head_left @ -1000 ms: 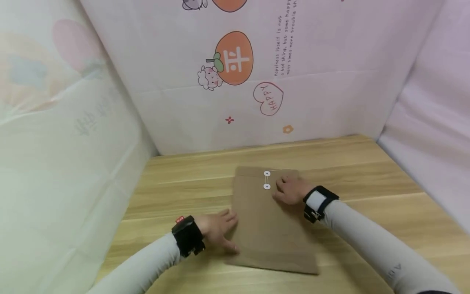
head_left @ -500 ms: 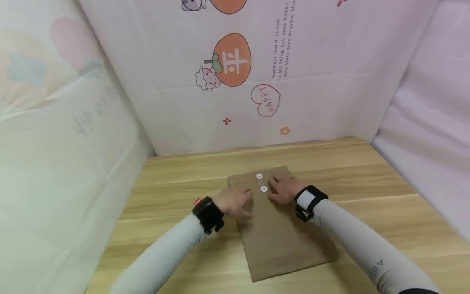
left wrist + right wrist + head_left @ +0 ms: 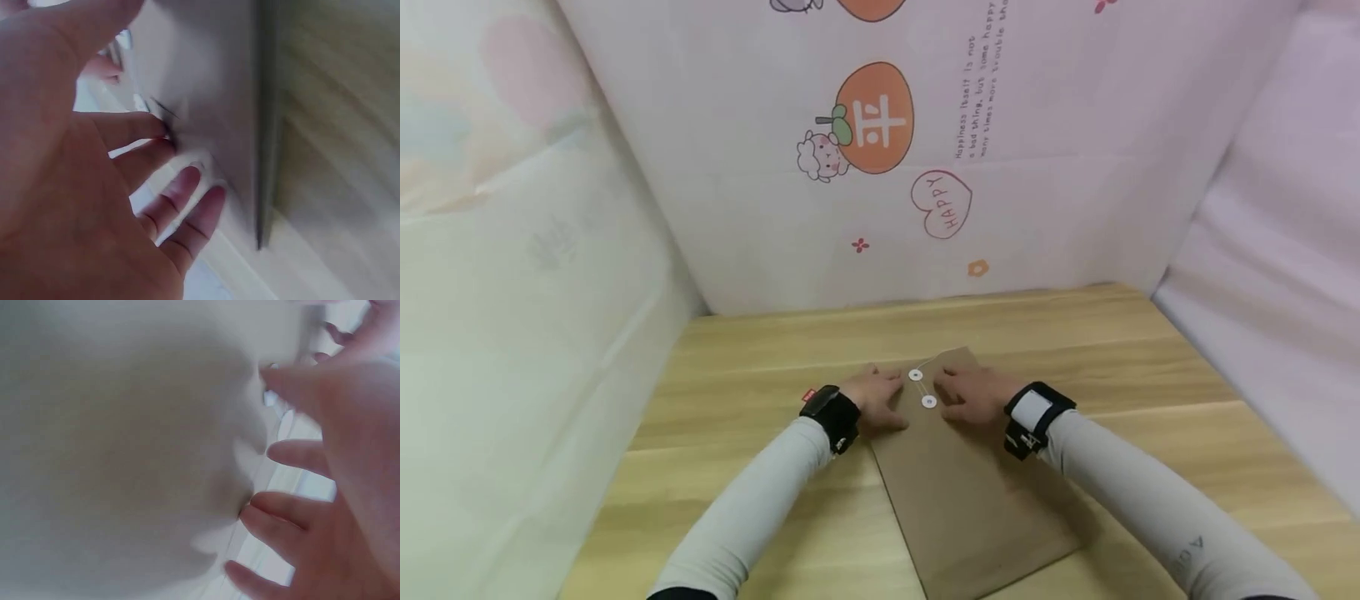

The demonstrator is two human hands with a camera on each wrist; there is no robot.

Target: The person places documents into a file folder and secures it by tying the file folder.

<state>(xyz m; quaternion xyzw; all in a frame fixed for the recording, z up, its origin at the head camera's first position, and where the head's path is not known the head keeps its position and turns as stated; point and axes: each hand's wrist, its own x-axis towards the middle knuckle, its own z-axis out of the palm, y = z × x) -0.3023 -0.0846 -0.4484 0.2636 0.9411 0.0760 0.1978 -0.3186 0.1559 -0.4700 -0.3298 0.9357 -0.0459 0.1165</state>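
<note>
A brown paper document envelope (image 3: 962,500) lies tilted on the wooden table, its far end between my two hands. Two white button discs with a thin string (image 3: 928,402) sit on its flap. Spread fingers of my left hand (image 3: 876,398) touch the envelope's far left part, and in the left wrist view its fingertips (image 3: 209,203) rest on the surface. On the other side of the discs, the right hand (image 3: 976,396) rests its fingertips on the envelope. The right wrist view shows those fingers (image 3: 278,531) lightly bent, with nothing gripped between them.
The wooden table (image 3: 760,342) reaches back to a white printed cloth (image 3: 760,233) that hangs as a wall. More cloth hangs at the left (image 3: 535,375) and right (image 3: 1262,250) sides.
The left hand has moved from the envelope's lower left edge to its far left part. The envelope has turned, its near end swinging right and toward me. The right hand stays on it.
</note>
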